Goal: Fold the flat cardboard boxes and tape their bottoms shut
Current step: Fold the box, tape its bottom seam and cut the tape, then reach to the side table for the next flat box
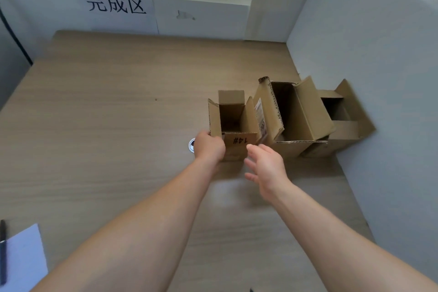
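Small cardboard box (233,123) upright on the table (118,114), top open, four flaps raised, "14#" handwritten on the near flap. Gripped at its near left corner by the left hand (209,147), fingers curled round the edge there. Just off the near right corner of the small cardboard box, the right hand (266,168): fingers straight and spread, nothing held, fingertips close to the "14#" flap. Too blurred to tell whether touching.

Immediately right of the small cardboard box, a larger cardboard box (308,114), likewise upright and open, its labelled left flap leaning toward the small one's right flap. Further right again, a third cardboard box (348,128), open at the top, set against the white partition wall (379,54).

Just left of the small cardboard box, partly hidden behind the left hand, a round metal cable grommet (191,146) set into the table. Far behind and to the left, up on the back wall, a white sign (116,5) printed "完成区". Well to the near left, at the frame's edge, a white sheet of paper (26,258) with a dark pen (2,251) at its left side.
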The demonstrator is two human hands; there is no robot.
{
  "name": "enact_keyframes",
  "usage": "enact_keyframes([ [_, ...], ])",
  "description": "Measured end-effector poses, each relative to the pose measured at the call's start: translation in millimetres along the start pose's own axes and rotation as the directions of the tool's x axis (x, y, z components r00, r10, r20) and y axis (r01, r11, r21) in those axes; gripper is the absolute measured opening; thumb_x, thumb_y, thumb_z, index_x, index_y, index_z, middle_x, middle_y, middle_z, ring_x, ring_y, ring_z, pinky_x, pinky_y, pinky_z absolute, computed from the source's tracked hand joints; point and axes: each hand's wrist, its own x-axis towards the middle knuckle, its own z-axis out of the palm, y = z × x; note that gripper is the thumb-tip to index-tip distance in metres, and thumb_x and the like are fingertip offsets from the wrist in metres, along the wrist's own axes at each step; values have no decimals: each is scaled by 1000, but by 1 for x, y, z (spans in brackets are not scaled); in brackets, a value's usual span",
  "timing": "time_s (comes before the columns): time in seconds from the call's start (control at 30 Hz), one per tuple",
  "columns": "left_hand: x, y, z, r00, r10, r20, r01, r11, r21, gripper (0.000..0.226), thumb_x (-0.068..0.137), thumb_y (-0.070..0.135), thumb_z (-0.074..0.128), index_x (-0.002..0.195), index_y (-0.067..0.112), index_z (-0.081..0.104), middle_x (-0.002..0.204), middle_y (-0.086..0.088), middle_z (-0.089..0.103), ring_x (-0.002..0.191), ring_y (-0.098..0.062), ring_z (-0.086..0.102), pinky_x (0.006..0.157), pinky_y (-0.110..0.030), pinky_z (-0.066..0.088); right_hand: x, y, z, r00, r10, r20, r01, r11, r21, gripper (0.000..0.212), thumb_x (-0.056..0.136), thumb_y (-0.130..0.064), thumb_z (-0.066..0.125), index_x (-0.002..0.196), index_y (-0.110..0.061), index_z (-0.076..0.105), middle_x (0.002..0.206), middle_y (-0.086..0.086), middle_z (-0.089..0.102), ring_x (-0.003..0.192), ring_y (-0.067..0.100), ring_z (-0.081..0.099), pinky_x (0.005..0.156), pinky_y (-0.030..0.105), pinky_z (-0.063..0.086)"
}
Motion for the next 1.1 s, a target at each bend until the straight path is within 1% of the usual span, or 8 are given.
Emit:
enact_keyframes([
  [0.13, 0, 5, 7, 994, 30, 105, -32, 999, 22, 12, 83, 10, 52, 86, 12, 63, 81, -9, 63, 79, -31, 61, 81, -50, 57, 5, 8, -4, 999, -2, -33, 2, 1000, -12, 65, 95, -26, 63, 152, -14, 35, 120, 2, 57, 111, 20, 58, 86, 40, 52],
  [0.27, -5, 1, 4, 977, 38, 209, -45, 998, 33, 10, 88, 13, 59, 95, 16, 64, 78, -2, 58, 71, -20, 52, 70, -38, 46, 8, 15, -10, 999, -14, -47, 11, 998, -68, 61, 94, -23, 64, 149, -14, 40, 116, 1, 60, 108, 21, 59, 89, 44, 54],
  [0.43, -24, -6, -22, 979, 94, 183, -138, 961, 239, 43, 92, 22, 59, 133, 12, 56, 126, -4, 61, 116, -24, 57, 97, -35, 47, 3, 18, -15, 996, -59, -69, 45, 982, -186, 52, 90, -24, 67, 140, -16, 54, 131, 8, 62, 123, 24, 57, 104, 51, 48],
  [0.57, -52, -14, -50, 959, 216, 182, -279, 833, 479, 45, 94, 25, 55, 137, 15, 54, 139, -4, 57, 124, -23, 54, 102, -32, 43, -16, 15, -18, 985, -173, -12, 156, 918, -364, 50, 91, -24, 66, 140, -16, 55, 140, 3, 57, 129, 22, 51, 110, 46, 42],
  [0.63, -70, -16, -65, 942, 269, 199, -334, 725, 602, 45, 95, 28, 53, 138, 17, 53, 139, -3, 57, 125, -23, 53, 101, -33, 43, -27, 16, -20, 966, -253, 54, 244, 819, -519, 52, 91, -25, 64, 142, -17, 53, 144, 1, 55, 133, 21, 49, 112, 40, 39],
  [0.8, -129, -26, -107, 918, 343, 199, -358, 499, 789, 46, 98, 38, 47, 141, 22, 46, 146, 4, 48, 131, -19, 47, 101, -32, 41, -66, 20, -18, 886, -345, 309, 422, 326, -846, 55, 93, -29, 56, 146, -20, 47, 144, 0, 54, 131, 26, 48, 101, 36, 42],
  [0.93, -190, -41, -143, 915, 389, 107, -280, 420, 863, 45, 99, 41, 44, 141, 23, 46, 146, 5, 48, 131, -19, 47, 98, -32, 41, -107, 28, -12, 756, -388, 527, 587, 45, -808, 41, 93, -32, 52, 128, -12, 55, 130, 6, 58, 120, 28, 51, 96, 41, 45],
  [1.1, -278, -71, -191, 906, 421, -49, -140, 407, 903, 47, 99, 42, 42, 140, 21, 46, 143, 2, 50, 128, -22, 48, 96, -35, 43, -164, 50, 2, 556, -379, 740, 742, -175, -648, 43, 93, -38, 51, 130, -16, 52, 134, 0, 54, 129, 22, 44, 99, 39, 42],
])
